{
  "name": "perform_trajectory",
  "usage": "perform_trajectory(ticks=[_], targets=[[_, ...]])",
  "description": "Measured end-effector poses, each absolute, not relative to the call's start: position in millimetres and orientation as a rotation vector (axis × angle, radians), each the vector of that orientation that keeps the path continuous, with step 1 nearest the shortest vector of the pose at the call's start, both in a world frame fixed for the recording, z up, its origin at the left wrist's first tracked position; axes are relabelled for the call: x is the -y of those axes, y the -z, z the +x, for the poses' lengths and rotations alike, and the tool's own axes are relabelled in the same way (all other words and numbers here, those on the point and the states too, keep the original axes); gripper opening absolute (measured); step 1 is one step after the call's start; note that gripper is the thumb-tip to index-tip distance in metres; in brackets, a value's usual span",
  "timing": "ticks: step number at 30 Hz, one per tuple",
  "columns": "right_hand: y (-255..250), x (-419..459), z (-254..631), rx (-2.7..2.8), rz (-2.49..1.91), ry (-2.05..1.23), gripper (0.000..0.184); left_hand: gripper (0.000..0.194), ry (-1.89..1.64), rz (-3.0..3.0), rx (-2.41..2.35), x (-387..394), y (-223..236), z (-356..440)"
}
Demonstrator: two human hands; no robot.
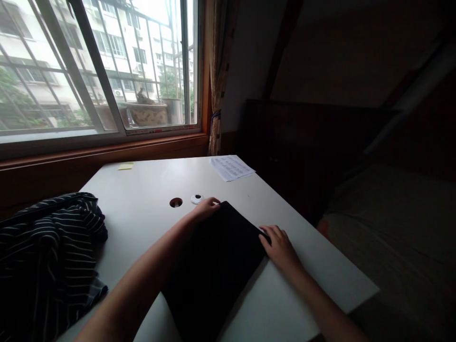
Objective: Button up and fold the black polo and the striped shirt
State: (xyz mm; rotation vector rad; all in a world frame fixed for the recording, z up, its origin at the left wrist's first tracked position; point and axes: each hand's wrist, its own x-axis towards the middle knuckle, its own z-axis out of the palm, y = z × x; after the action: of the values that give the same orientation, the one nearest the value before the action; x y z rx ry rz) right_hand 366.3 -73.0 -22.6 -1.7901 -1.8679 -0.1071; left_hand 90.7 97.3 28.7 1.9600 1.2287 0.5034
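A black piece of cloth [217,266] stretches from the near side towards the middle of the white table [142,190], looking smooth and flat. It is too dark to tell what kind of garment or fabric it is. At its far left corner my left hand [206,209] is closed, fingers pinching the edge. My right hand [280,244] grips the far right corner, with the thumb and fingers around the edge. My left forearm covers part of the cloth's left side.
Dark striped clothing [53,237] lies heaped at the left. Printed sheets [231,167] and a yellow sticky note [126,166] lie at the far side. Beyond my left hand are a round cable hole [175,203] and its white cover [197,198]. A window stands behind the table.
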Motion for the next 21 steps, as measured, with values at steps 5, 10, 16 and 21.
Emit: perform_trajectory(ticks=[5, 10, 16, 21], targets=[[29, 70, 369, 1.824, -1.749, 0.039, 0.025, 0.035, -0.442, 1.946, -1.282, -119, -33, 122], [26, 71, 369, 1.824, -1.723, -0.009, 0.023, 0.032, -0.375, 1.964, -1.273, -135, -32, 138], [28, 72, 369, 1.793, -1.714, -0.024, 0.019, 0.032, -0.407, 1.943, -1.293, -135, -22, 136], [27, 72, 369, 1.756, -1.705, -0.030, 0.018, 0.033, -0.443, 1.901, -1.330, -137, -16, 133]])
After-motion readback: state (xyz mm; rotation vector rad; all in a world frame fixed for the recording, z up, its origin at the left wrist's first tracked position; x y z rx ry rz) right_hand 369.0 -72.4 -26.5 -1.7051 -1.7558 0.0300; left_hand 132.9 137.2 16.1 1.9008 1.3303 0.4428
